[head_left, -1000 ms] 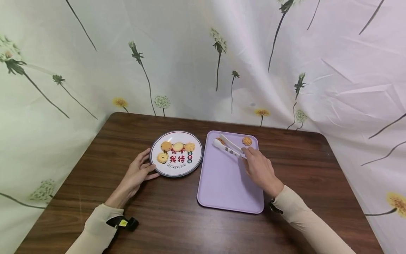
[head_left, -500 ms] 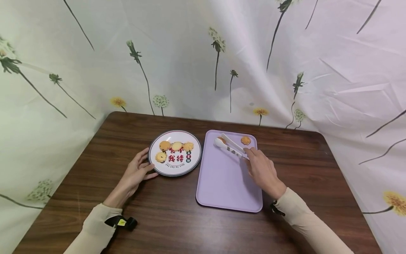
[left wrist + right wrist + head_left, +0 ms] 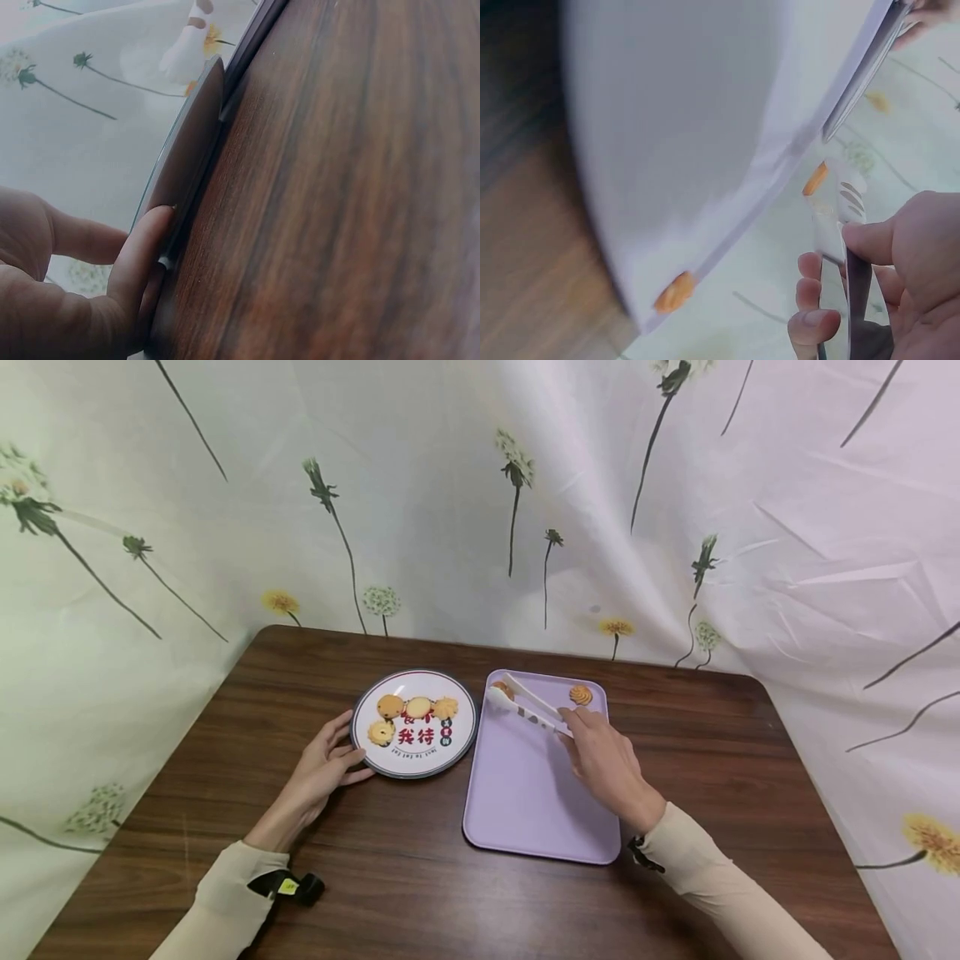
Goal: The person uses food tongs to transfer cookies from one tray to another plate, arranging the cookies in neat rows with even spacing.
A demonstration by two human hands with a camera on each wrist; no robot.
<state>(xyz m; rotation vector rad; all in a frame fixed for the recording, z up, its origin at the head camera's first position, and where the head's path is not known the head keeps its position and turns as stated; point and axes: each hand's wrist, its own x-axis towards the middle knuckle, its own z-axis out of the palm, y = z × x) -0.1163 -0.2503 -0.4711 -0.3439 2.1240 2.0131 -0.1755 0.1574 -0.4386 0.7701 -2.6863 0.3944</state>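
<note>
My left hand [image 3: 318, 768] holds the near left rim of a round white plate [image 3: 412, 762] with a dark edge and red lettering. Several cookies [image 3: 418, 707] lie on this plate. In the left wrist view, fingers [image 3: 142, 247] touch the plate's edge and underside. My right hand [image 3: 603, 764] grips white tongs [image 3: 532, 717] with dark spots on one arm. Between the tong tips is an orange-brown cookie [image 3: 815, 178], which the right wrist view shows apart from the purple tray [image 3: 536, 802]. Another swirled cookie [image 3: 581, 695] lies in the tray's far right corner.
Plate and tray stand close side by side on a dark wooden table [image 3: 360, 877]. Behind the table hangs a pale cloth [image 3: 450, 510] printed with dandelions. Each wrist wears a strapped device, such as the black one [image 3: 292, 887] on the left.
The right hand has carried the tongs and the cookie between their tips leftward, to the tray's far left corner. The left hand and the plate look unmoved.
</note>
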